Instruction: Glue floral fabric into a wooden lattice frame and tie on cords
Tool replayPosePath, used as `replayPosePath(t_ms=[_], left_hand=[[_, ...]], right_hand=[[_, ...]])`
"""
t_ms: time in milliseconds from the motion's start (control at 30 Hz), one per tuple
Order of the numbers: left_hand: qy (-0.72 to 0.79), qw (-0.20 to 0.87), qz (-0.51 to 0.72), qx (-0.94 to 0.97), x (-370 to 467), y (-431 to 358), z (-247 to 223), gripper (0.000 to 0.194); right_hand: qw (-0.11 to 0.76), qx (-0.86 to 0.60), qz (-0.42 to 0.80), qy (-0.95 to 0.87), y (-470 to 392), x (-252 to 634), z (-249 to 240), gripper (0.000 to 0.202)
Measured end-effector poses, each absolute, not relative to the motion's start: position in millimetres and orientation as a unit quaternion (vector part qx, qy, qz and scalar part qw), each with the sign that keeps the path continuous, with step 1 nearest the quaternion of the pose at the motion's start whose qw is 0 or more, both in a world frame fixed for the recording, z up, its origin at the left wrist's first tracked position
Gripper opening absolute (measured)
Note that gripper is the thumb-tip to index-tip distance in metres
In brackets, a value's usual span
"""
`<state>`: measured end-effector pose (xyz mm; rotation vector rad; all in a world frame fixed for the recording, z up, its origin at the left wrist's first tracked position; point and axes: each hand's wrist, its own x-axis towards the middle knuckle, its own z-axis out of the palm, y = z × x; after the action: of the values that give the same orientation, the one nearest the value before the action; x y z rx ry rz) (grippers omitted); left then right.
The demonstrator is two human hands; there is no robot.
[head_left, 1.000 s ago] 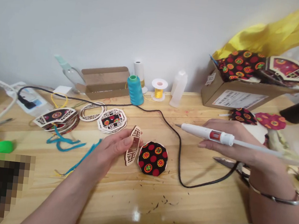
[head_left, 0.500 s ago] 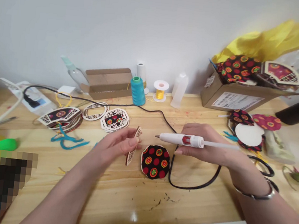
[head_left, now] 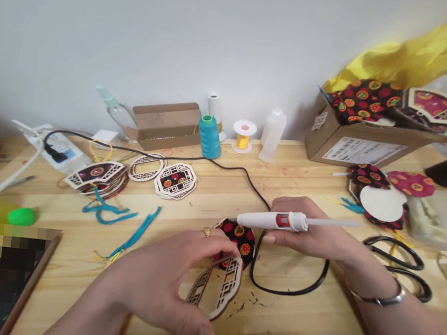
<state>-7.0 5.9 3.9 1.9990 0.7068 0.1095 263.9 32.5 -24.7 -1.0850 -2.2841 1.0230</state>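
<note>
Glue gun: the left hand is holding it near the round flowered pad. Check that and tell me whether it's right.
Wrong side: the head view shows the glue gun in the right hand, near the round flowered pad.

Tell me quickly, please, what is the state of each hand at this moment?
Left hand: holding a tilted wooden lattice frame between thumb and fingers.
Right hand: closed on a white glue gun.
</note>
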Motion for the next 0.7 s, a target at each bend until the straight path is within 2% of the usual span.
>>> replayPosePath(t_ms=[133,700], left_hand=[[0.31,0.471,0.021,0.826,-6.5,5.1,2.9,0.068],[0.33,0.465,0.001,0.821,-6.4,4.4,1.7,0.073]], right_hand=[[0.193,-0.387,0.332,-0.838,33.0,260.2,-28.8,0.038],[0.158,-0.405,0.348,-0.831,31.3,250.1,-31.5,0.038]])
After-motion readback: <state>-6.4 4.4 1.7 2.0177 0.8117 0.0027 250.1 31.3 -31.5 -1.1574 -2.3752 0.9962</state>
